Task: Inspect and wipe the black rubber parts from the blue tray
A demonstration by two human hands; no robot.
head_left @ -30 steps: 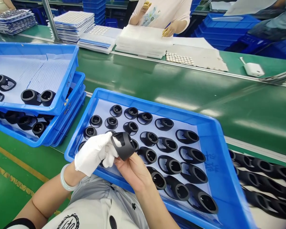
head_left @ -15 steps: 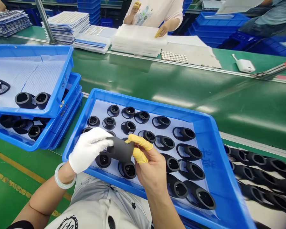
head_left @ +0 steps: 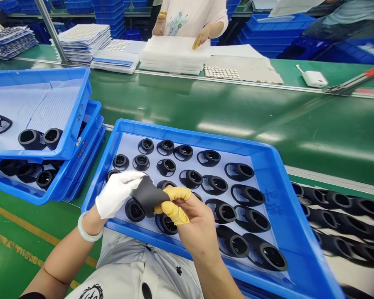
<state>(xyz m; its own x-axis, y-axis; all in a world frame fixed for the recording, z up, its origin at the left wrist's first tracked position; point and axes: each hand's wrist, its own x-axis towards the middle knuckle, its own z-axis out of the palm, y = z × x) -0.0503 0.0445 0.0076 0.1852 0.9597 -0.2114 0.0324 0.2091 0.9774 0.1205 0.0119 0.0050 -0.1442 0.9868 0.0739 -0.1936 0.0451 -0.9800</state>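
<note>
A matte black hollow part (head_left: 148,194) is held between both hands over a blue tray (head_left: 193,135). On its left side, my left hand (head_left: 116,193) in a white glove grips it. Yellow finger covers are on my right hand (head_left: 187,214), whose thumb and fingers pinch the part's right end. Beneath and around the hands, several similar black parts (head_left: 216,185) lie in rows on the tray's white lining.
Stacked blue trays (head_left: 77,145) with black parts stand at the left. More black parts (head_left: 339,224) lie in rows at the right. Beyond the green table (head_left: 187,104), a person (head_left: 190,20) handles white sheets (head_left: 176,54). A metal bar (head_left: 345,87) reaches in from the right.
The black part has turned, its left end now raised and wider to view. My right fingers have shifted lower and left around its end. The camera view has moved slightly.
</note>
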